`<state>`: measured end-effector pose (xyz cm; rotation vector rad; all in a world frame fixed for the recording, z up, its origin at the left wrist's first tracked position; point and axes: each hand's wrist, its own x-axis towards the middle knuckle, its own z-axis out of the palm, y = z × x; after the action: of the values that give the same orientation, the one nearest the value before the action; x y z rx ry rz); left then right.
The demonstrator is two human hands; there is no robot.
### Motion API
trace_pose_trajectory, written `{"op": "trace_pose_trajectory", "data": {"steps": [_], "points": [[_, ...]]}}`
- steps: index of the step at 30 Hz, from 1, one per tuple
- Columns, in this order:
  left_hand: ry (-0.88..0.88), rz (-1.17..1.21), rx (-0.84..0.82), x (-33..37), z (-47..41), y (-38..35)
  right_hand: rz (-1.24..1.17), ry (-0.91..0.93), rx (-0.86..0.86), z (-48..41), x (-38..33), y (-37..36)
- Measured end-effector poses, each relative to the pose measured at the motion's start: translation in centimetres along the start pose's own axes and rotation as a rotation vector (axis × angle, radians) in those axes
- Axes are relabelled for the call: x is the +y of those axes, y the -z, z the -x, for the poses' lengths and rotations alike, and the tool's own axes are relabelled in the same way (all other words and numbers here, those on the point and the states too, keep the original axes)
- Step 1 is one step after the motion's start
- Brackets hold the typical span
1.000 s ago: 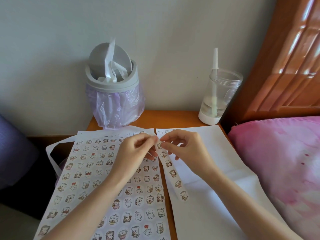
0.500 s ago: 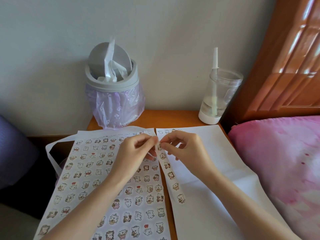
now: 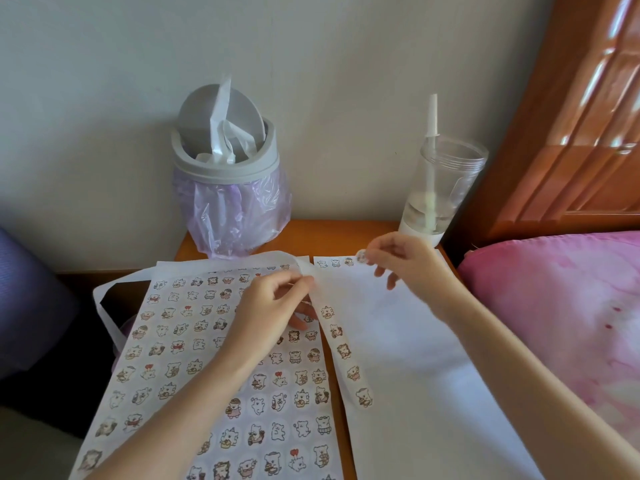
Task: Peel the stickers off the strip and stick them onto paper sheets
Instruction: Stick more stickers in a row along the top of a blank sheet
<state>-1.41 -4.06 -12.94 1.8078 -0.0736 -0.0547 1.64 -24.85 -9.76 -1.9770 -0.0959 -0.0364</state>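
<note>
A narrow sticker strip (image 3: 343, 351) with several small cartoon stickers hangs down from my left hand (image 3: 273, 306), which pinches its top end between the two sheets. My right hand (image 3: 405, 265) holds one small round sticker (image 3: 361, 255) at its fingertips, just above the top edge of the white paper sheet (image 3: 415, 375) on the right. Three stickers (image 3: 335, 262) sit in a row along that sheet's top left corner. The left paper sheet (image 3: 194, 341) is covered with several rows of stickers.
A grey bin (image 3: 225, 161) with a purple bag stands at the back of the wooden nightstand (image 3: 346, 230). A clear cup with a straw (image 3: 436, 192) stands at the back right, close to my right hand. A pink pillow (image 3: 561, 323) lies to the right.
My right hand has pulled away from the strip up and to the right, carrying a peeled sticker to the sheet's top edge. My left hand still holds the strip's top.
</note>
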Motion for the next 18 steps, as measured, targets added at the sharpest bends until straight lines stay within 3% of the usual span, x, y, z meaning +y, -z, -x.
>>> {"op": "trace_pose_trajectory", "data": {"steps": [6, 18], "points": [[-0.01, -0.154, -0.064, 0.2, 0.1, -0.1, 0.173, -0.168, 0.028, -3.7, 2.1, 2.7], [0.008, -0.187, -0.066, 0.0, 0.0, -0.1, 0.198, -0.102, 0.039, -4.3, 3.5, 1.9]]}}
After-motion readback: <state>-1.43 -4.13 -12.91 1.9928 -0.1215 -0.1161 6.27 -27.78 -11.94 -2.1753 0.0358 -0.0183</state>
